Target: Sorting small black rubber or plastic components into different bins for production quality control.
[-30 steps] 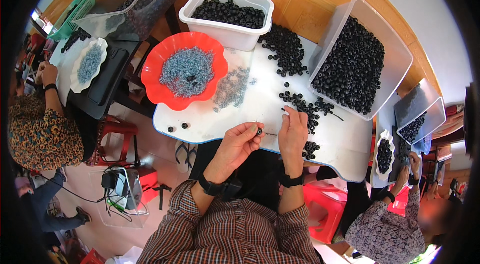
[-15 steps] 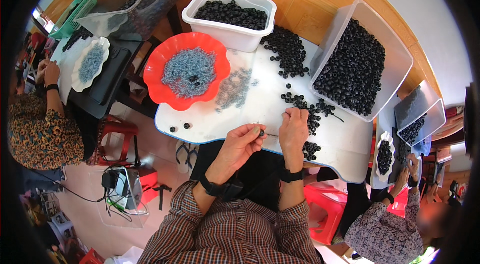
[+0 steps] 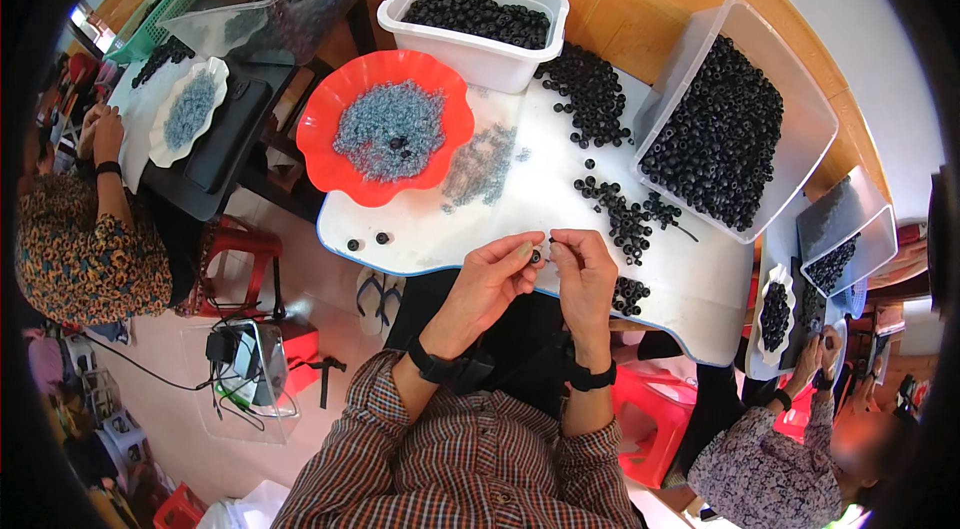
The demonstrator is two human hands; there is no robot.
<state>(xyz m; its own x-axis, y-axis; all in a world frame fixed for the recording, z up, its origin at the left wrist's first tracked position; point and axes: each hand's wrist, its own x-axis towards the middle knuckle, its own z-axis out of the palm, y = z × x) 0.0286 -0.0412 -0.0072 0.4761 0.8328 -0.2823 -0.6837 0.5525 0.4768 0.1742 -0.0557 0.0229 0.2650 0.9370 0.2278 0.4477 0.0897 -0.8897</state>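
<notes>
My left hand (image 3: pixel 490 279) pinches a small round black piece with a hole in it (image 3: pixel 536 256) between thumb and fingers, above the table's front edge. Close beside it, my right hand (image 3: pixel 585 272) is closed in a pinch, its fingertips almost meeting the left ones. A tiny dark bit shows at its fingertips, too small to name. Loose black pieces (image 3: pixel 628 229) lie on the white table (image 3: pixel 540 144) just beyond the right hand. A red scalloped dish (image 3: pixel 318 141) to the left holds small translucent grey-blue bits (image 3: pixel 390 124).
A white tub (image 3: pixel 470 54) and a tilted clear bin (image 3: pixel 690 59) hold many black pieces. Two black pieces (image 3: pixel 367 242) sit near the table's left edge. Co-workers sit at tables on the left (image 3: pixel 85 249) and right (image 3: pixel 770 459). Red stools (image 3: pixel 650 419) stand below.
My right hand has come from the loose black pieces back toward the left hand, its fingertips now close to the held piece. The whole view has shifted slightly.
</notes>
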